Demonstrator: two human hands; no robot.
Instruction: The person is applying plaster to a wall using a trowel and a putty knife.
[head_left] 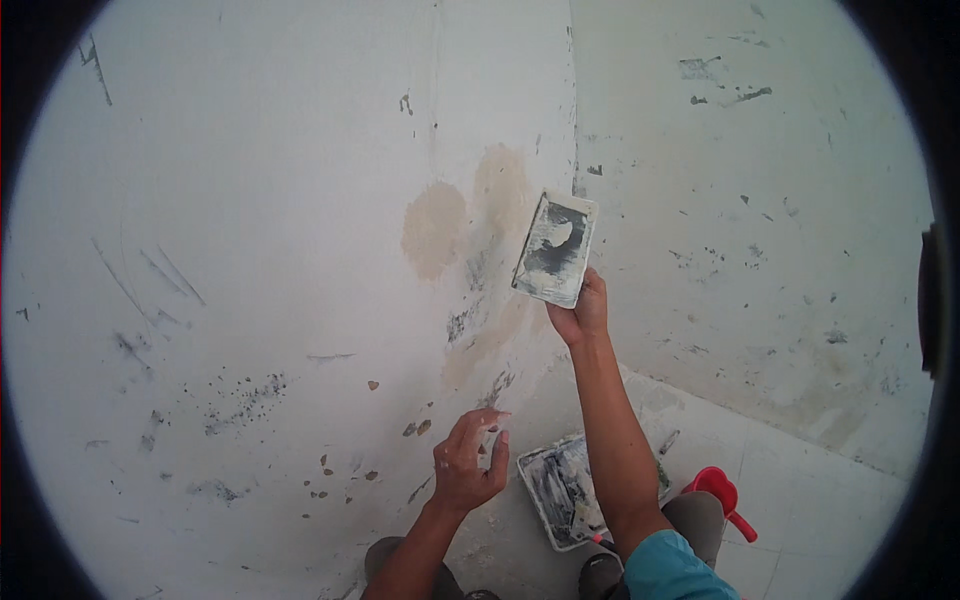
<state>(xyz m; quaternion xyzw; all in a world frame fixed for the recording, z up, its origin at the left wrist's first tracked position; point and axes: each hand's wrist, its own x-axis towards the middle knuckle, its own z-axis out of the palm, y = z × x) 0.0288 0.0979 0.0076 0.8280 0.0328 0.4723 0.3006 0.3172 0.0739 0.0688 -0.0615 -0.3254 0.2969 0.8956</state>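
In my right hand [585, 312] is a small rectangular board [556, 250] with a pale rim, held by its lower end. White putty is smeared over its dark face, with a thicker blob near the middle. It is raised in front of the wall [300, 150], close to the corner. My left hand [470, 465] is lower, beside the wall, its fingers curved and a gap showing between thumb and fingertips. White smears mark those fingers; I make out nothing held in them. Two beige damp-looking patches [434, 230] show on the wall left of the board.
A putty-smeared tray [545, 490] lies on the floor between my legs, partly behind my right forearm. To its right is a red scoop [716, 484] with a handle. A second wall [740, 220] meets the first at the corner. Both walls have dark scuffs and chips.
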